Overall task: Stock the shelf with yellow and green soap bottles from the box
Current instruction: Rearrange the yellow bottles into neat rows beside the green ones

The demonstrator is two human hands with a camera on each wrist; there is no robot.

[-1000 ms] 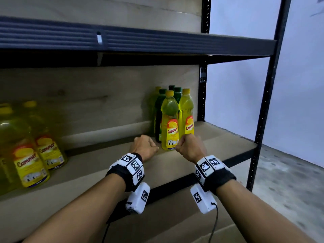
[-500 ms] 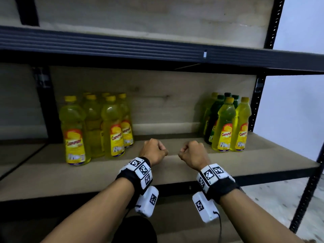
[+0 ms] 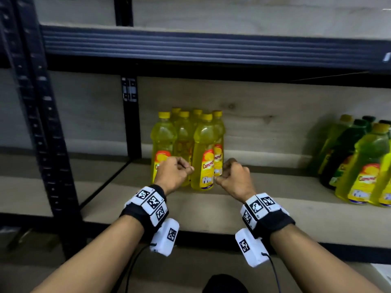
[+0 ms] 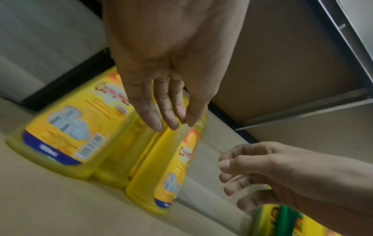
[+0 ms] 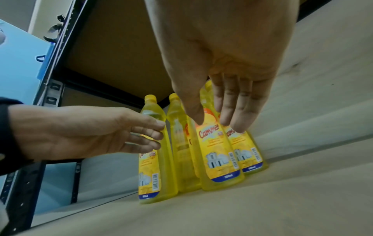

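Observation:
Several yellow soap bottles [image 3: 186,149] stand in a tight cluster on the wooden shelf board [image 3: 264,210], near its left post. My left hand [image 3: 175,172] hovers in front of the leftmost bottle with fingers relaxed, holding nothing. My right hand [image 3: 234,178] hangs just right of the front bottle [image 3: 204,157], also holding nothing. In the left wrist view my left hand [image 4: 173,124] points fairly straight fingers at the bottles [image 4: 70,135]. In the right wrist view my right hand [image 5: 218,123] has loose, straight fingers above the labels [image 5: 220,159]. A mixed green and yellow bottle group [image 3: 359,161] stands at the right.
A black upright post [image 3: 131,115] rises behind the yellow cluster and a thicker one [image 3: 42,123] stands at the left. The upper shelf beam [image 3: 211,47] runs overhead. Bare board lies between the two bottle groups. A dark object [image 3: 224,284] sits at the bottom edge.
The view has swung left from the green and yellow group to the yellow cluster. Both hands moved left with it and loosened from fists to relaxed fingers.

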